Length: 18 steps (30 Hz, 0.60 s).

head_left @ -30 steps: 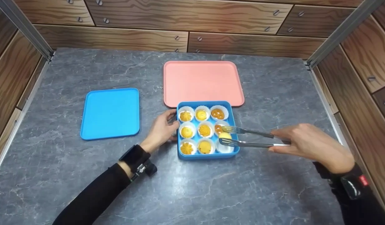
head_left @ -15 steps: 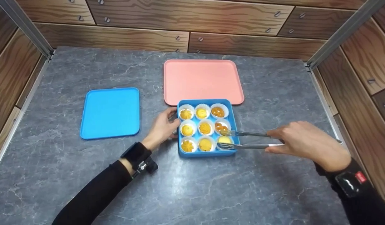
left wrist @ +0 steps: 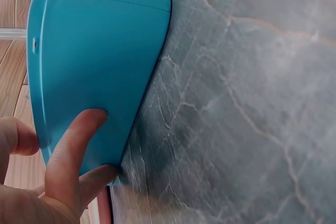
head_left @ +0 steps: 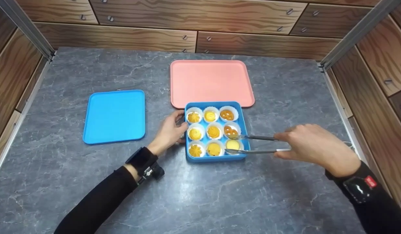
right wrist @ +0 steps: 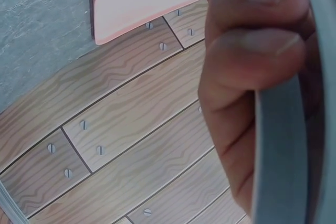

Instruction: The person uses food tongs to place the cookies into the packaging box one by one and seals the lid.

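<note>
In the head view, a blue box (head_left: pixel 216 160) holds several white paper cups with small yellow and orange sweets. My left hand (head_left: pixel 169 131) rests against the box's left side; the left wrist view shows its fingers (left wrist: pixel 73 156) touching the outer wall (left wrist: pixel 105 56). My right hand (head_left: pixel 312 146) grips metal tongs (head_left: pixel 260 151) from the right. The tongs' tips are spread over the right column of cups. A smooth pale yellow round sweet (head_left: pixel 233 145) sits in the front right cup, between the tips. In the right wrist view, curled fingers (right wrist: pixel 257 56) wrap the tongs' handle (right wrist: pixel 281 145).
A pink tray (head_left: pixel 211 83) lies directly behind the box. To the left is a flat blue square lid or tray (head_left: pixel 115 117). Wood-patterned walls (head_left: pixel 148 39) enclose the grey marbled tabletop (head_left: pixel 193 201) at the back and sides.
The pale yellow sweet has gone down from between the tongs into the front right cup. The tongs' tips have parted from it, and the right hand has shifted slightly left. The left hand stays at the box.
</note>
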### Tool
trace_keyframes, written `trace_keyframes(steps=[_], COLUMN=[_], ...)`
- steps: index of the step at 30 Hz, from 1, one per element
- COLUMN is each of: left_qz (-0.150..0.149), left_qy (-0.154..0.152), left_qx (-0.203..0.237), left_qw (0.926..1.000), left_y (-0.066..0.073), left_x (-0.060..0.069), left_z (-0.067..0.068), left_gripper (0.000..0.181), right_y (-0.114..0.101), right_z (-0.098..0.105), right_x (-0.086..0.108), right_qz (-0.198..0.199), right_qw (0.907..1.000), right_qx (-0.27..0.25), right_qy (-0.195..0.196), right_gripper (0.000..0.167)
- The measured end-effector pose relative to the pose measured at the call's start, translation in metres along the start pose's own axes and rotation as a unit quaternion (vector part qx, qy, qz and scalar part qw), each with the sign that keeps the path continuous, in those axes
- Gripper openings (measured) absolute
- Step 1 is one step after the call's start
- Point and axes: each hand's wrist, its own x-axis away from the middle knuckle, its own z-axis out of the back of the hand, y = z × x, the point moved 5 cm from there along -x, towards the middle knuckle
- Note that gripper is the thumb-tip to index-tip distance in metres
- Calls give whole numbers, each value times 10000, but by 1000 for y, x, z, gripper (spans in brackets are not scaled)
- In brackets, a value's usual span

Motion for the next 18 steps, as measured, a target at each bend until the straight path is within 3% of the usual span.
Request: trace_keyframes(steps=[10,18], left_qz=[-32,-159], left_qy=[19,-25], left_qx=[-188,-274], left_qw=[9998,9995], left_y=[1,1], left_x=[1,2], left_z=[0,1], left_gripper=[57,56], right_y=[6,30], right_z=[-3,-16], right_x=[2,6], right_qz=[-18,-100], right_qw=[9997,9900], right_qx=[-211,-384], right_qy=[148,1351], right_gripper=[44,45])
